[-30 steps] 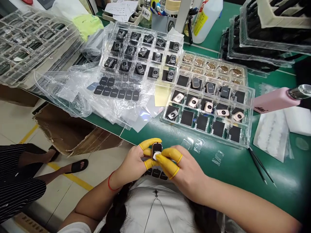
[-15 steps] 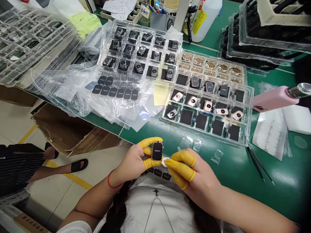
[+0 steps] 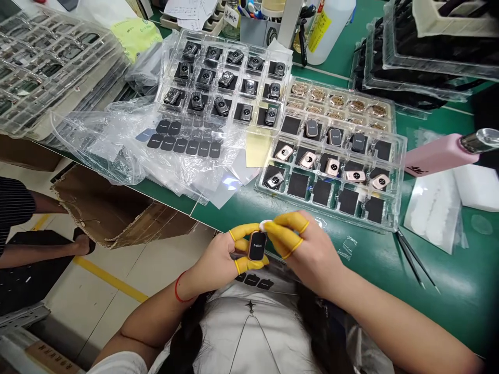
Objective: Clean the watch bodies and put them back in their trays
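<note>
While the left hand [image 3: 216, 262] pinches a small black smartwatch body [image 3: 257, 245] by its sides, the right hand [image 3: 314, 249] sits just above and to its right, holding a small white pad [image 3: 265, 225]; the left fingers [image 3: 244, 232], in yellow finger cots [image 3: 238, 266], are clamped around the watch body, which is held up in the air near the front edge of the desk [image 3: 448, 296], over the person's white top [image 3: 253, 332]; its dark screen, showing a word like "hello", faces the camera; the right fingers [image 3: 290, 221], also capped in yellow, are pressed together on the pad, whose tip appears to meet the watch's top edge; a hold like this seems sound, since it leaves the screen uncovered and keeps bare skin off it; a clear tray [image 3: 325, 212] of pale watch bodies lies on the desk, beyond the hands; scraps of clear film [image 3: 348, 248] lie nearest the right hand, and fine black tweezers [image 3: 413, 262] rest further along, towards the right edge of the desk.
</note>
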Demonstrator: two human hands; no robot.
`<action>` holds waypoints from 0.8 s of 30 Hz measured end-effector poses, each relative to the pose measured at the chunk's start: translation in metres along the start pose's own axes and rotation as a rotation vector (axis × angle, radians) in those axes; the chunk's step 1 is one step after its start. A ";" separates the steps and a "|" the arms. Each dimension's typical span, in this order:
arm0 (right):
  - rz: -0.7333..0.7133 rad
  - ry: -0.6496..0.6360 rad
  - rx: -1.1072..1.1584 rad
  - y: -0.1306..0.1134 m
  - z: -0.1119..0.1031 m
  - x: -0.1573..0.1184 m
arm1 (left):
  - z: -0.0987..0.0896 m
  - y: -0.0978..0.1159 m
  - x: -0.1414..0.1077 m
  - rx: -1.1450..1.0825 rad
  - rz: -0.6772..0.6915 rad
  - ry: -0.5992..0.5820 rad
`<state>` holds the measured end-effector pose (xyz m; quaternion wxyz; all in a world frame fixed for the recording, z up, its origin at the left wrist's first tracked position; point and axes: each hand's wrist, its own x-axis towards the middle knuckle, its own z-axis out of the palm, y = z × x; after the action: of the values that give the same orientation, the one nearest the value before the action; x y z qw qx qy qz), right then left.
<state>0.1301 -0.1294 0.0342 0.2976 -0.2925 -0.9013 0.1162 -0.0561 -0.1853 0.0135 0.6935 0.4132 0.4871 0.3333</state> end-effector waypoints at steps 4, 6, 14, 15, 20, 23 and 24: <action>0.165 0.078 -0.009 0.012 -0.006 0.000 | 0.000 0.002 -0.002 -0.138 -0.050 -0.031; 0.188 0.065 -0.033 0.013 -0.011 0.000 | 0.000 0.003 -0.002 -0.188 -0.068 -0.021; 0.130 -0.073 0.076 0.002 -0.008 0.004 | -0.001 0.001 0.000 -0.066 -0.015 -0.018; 0.104 -0.065 0.054 -0.001 -0.006 0.004 | -0.001 0.001 0.000 -0.007 0.014 -0.012; 0.013 0.041 0.092 -0.017 -0.003 0.004 | 0.000 0.000 0.002 0.139 0.067 0.021; 0.172 0.057 0.298 -0.011 -0.014 -0.001 | -0.001 -0.004 0.003 0.018 0.011 0.065; 0.279 0.050 0.337 -0.004 -0.017 -0.005 | -0.001 -0.004 0.003 -0.046 -0.010 0.083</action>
<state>0.1420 -0.1350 0.0466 0.3456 -0.3632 -0.8124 0.2978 -0.0559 -0.1843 0.0083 0.6839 0.3804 0.5096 0.3577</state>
